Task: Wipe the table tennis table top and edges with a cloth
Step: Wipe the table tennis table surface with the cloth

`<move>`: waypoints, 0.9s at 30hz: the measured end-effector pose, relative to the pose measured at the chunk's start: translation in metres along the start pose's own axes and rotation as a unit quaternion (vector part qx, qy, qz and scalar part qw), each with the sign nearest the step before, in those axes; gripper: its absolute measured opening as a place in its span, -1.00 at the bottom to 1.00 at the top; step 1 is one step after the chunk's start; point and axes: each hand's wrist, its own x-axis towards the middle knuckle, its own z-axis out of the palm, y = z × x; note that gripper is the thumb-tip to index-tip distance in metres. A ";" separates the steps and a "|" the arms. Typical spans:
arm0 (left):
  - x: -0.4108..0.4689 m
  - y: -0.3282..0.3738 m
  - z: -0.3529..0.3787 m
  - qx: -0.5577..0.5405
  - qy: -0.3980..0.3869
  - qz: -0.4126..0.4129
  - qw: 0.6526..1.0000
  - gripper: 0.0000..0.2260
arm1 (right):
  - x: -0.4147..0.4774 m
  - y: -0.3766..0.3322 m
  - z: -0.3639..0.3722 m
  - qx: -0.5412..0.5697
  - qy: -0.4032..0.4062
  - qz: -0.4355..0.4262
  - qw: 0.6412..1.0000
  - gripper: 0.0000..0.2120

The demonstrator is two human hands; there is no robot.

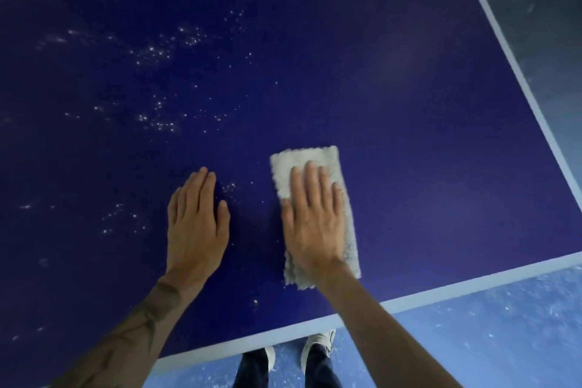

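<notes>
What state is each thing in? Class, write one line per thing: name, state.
cloth: folded, lying flat under the right hand.
right hand: fingers straight, pressing the cloth.
left hand: fingers straight, resting on the bare table top.
table top: white specks left of the cloth, none visible to its right.

Just the one camera, up on the person's head, wide-angle, tilted forward and down over the tabletop (409, 88). It's pretty close in: left hand (195, 224) and right hand (315, 224) sit near-middle, the near edge (441, 290) crosses the bottom, the right edge (504, 50) slants up the right, and the floor (472, 340) is nearest.
</notes>
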 end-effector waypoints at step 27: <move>0.058 -0.061 -0.004 0.044 -0.009 0.031 0.999 -0.50 | 0.118 -0.056 -0.002 -0.007 -0.007 0.032 0.999 -0.39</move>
